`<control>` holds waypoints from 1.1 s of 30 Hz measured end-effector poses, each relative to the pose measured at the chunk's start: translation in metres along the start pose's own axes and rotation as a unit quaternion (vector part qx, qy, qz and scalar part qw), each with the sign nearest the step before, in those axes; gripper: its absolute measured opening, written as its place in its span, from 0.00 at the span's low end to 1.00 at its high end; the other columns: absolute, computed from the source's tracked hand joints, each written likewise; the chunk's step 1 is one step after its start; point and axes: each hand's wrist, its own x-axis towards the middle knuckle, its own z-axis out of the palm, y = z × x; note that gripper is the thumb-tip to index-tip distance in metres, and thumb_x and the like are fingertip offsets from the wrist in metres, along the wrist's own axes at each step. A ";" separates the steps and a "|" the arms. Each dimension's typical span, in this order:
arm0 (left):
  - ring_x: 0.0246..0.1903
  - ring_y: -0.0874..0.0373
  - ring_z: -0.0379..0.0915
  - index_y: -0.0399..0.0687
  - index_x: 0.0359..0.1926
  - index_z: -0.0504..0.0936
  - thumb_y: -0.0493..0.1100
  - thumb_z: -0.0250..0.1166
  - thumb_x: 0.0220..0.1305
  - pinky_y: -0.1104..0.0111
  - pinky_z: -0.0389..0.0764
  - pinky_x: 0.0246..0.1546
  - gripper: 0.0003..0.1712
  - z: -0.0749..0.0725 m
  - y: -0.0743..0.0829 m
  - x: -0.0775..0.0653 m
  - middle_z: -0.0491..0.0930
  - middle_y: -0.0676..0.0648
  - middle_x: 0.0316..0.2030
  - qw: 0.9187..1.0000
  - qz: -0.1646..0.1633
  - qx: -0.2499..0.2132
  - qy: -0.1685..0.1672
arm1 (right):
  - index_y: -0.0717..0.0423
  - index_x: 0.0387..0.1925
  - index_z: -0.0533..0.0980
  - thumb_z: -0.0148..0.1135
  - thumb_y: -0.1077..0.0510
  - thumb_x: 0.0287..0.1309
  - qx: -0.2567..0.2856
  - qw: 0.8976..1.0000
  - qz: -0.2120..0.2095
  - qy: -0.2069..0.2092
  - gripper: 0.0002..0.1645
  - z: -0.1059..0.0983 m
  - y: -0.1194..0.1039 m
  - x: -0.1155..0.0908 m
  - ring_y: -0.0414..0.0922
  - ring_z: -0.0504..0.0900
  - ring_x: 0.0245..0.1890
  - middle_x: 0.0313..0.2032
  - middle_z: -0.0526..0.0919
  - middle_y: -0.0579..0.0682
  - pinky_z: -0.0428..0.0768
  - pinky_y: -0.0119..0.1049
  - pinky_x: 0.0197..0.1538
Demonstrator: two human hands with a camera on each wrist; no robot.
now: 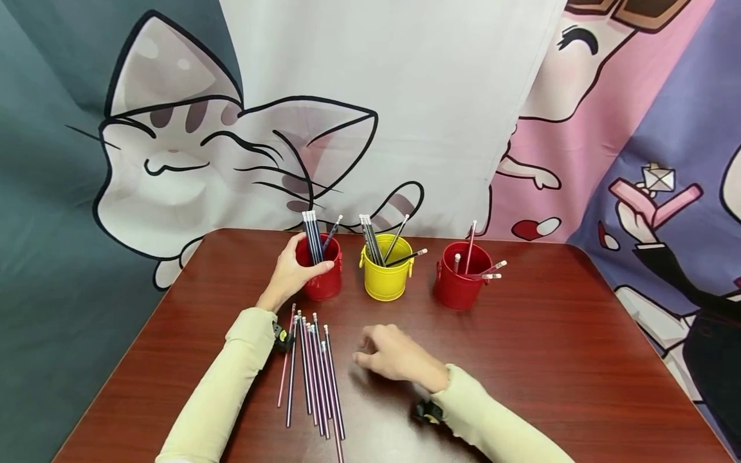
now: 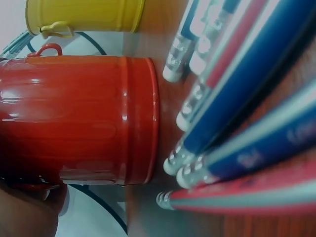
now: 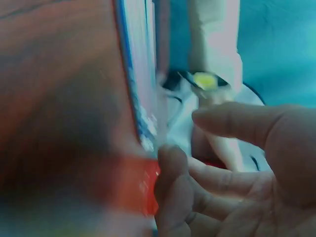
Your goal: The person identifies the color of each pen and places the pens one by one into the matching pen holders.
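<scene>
My left hand (image 1: 293, 270) holds the left red bucket (image 1: 324, 283) at its rim, the thumb across the front and fingers at the far left side. A bunch of dark blue pencils (image 1: 313, 238) stands in that bucket, between thumb and fingers, with another pencil leaning beside it. In the left wrist view the bucket (image 2: 84, 118) fills the left part. My right hand (image 1: 399, 355) hovers over the table, right of a spread of loose blue and pink pencils (image 1: 317, 379); its fingers are loosely curled with nothing between them, the thumb apart in the right wrist view.
A yellow bucket (image 1: 386, 283) with grey and black pencils stands in the middle. Another red bucket (image 1: 457, 289) with several pinkish-red pencils stands to its right. The brown table (image 1: 550, 360) meets a printed cloth backdrop (image 1: 370, 71) at the back.
</scene>
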 end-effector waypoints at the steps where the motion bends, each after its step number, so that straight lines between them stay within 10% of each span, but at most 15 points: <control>1: 0.55 0.48 0.63 0.50 0.66 0.56 0.50 0.72 0.47 0.51 0.69 0.54 0.48 0.000 0.005 -0.003 0.67 0.43 0.57 1.000 0.004 -0.006 0.001 | 0.47 0.27 0.76 0.62 0.49 0.51 0.000 1.000 -0.002 0.000 0.07 0.007 -0.004 0.005 0.33 0.74 0.23 0.19 0.75 0.36 0.72 0.30 0.28; 9: 0.56 0.47 0.63 0.49 0.66 0.56 0.50 0.72 0.47 0.51 0.70 0.54 0.48 -0.003 0.013 -0.007 0.67 0.42 0.58 1.000 0.010 -0.018 0.006 | 0.48 0.10 0.68 0.62 0.50 0.48 -0.058 0.997 0.047 0.023 0.18 0.044 -0.032 0.032 0.41 0.68 0.15 0.12 0.68 0.42 0.65 0.37 0.18; 22: 0.54 0.45 0.64 0.45 0.65 0.58 0.46 0.71 0.48 0.50 0.68 0.55 0.46 0.001 0.023 -0.018 0.69 0.39 0.55 0.999 0.027 -0.036 0.027 | 0.55 0.17 0.72 0.59 0.62 0.40 -0.230 0.965 0.068 0.106 0.04 0.048 -0.030 0.045 0.51 0.76 0.19 0.17 0.75 0.51 0.70 0.44 0.16; 33: 0.53 0.46 0.66 0.46 0.64 0.59 0.47 0.72 0.48 0.52 0.70 0.53 0.45 0.003 0.018 -0.018 0.69 0.40 0.55 0.998 0.035 -0.040 0.025 | 0.54 0.17 0.69 0.65 0.56 0.42 -0.054 0.992 0.104 0.053 0.12 0.019 -0.021 0.048 0.44 0.69 0.17 0.16 0.70 0.47 0.69 0.38 0.21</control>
